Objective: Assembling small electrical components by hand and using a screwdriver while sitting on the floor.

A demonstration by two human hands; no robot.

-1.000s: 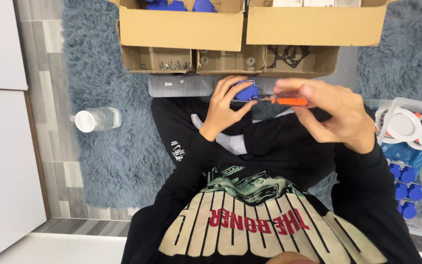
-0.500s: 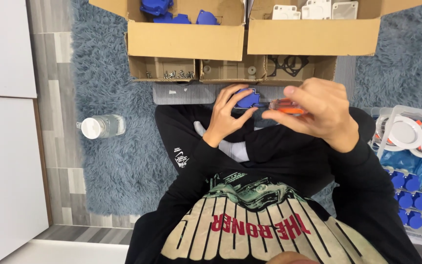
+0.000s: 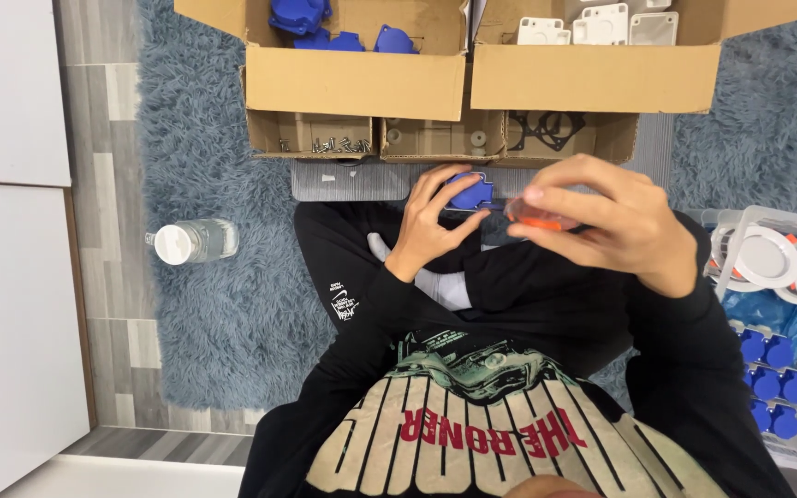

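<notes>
The left hand pinches a small blue plastic socket part over the lap, just in front of the near edge of the open cardboard boxes. The right hand grips an orange-handled screwdriver aimed at it. Honestly the tip could slip off, since the part sits in fingertips with nothing under it, and jab a finger.

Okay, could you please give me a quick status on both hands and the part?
Left hand gripping blue plastic part. Right hand holding orange-handled tool beside it. Nothing blocking; cardboard boxes just beyond.
</notes>
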